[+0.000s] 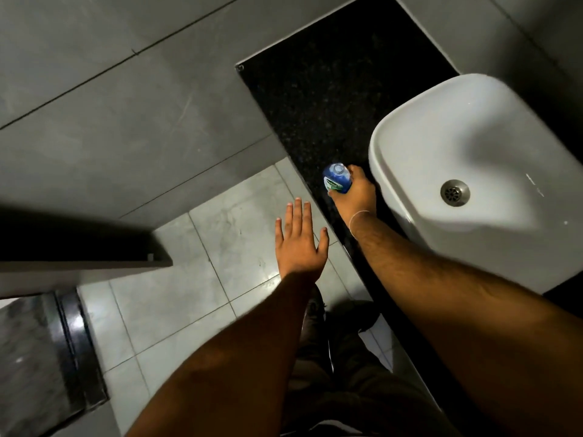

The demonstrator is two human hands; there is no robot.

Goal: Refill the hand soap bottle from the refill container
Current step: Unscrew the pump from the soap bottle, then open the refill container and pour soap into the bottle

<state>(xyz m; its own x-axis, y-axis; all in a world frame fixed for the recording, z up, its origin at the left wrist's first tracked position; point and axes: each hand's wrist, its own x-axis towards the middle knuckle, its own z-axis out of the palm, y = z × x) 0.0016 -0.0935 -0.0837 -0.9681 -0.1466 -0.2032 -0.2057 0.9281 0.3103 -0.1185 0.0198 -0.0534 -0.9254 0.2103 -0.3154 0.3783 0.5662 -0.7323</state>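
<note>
A small blue soap bottle (336, 177) with a green and white label stands on the black counter (321, 99), just left of the white basin. Its neck is open, with no pump or cap on it. My right hand (356, 193) is wrapped around the bottle from the right side. My left hand (299, 241) hovers flat with its fingers spread over the floor tiles, left of the counter's edge and apart from the bottle. No refill container is in view.
A white basin (473, 171) with a metal drain (455, 193) fills the counter's right side. Grey wall tiles rise at the left. A light shelf edge (94, 263) juts out at the left, and pale floor tiles (220, 247) lie below.
</note>
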